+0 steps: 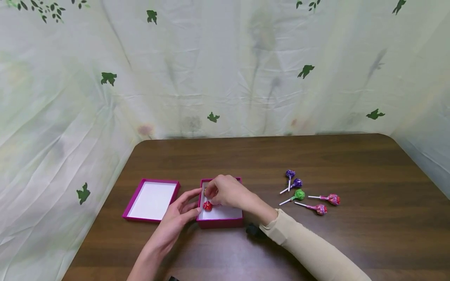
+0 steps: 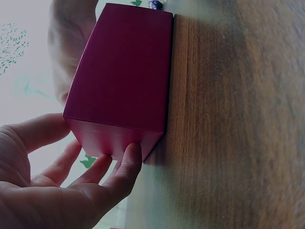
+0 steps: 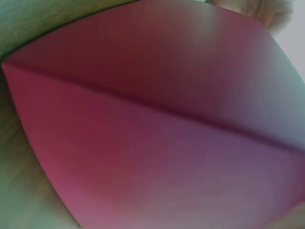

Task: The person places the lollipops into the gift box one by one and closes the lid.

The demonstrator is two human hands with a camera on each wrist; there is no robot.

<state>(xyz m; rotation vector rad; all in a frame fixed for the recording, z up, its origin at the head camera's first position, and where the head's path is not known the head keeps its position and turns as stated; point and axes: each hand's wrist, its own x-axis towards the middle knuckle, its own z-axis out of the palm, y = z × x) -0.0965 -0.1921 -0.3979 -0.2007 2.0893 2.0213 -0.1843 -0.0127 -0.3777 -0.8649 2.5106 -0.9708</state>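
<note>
A magenta box [image 1: 220, 223] with a white inside stands uncovered on the table. My left hand [image 1: 177, 214] touches its left side with fingers extended, and in the left wrist view the thumb and fingers rest along the box's end. My right hand [image 1: 228, 190] reaches into the box from the right with curled fingers. It pinches a red lollipop [image 1: 207, 205] whose round head lies by the fingertips; the hand hides its stick. The right wrist view holds mostly the box's blurred outer walls [image 3: 143, 143].
Left of the box lies its magenta lid [image 1: 151, 201], white inside up. To the right are two purple lollipops [image 1: 290, 173], a green lollipop [image 1: 299, 194] and two pink-red lollipops [image 1: 333, 199]. A pale patterned curtain [image 1: 225, 70] hangs behind the brown table [image 1: 369, 234].
</note>
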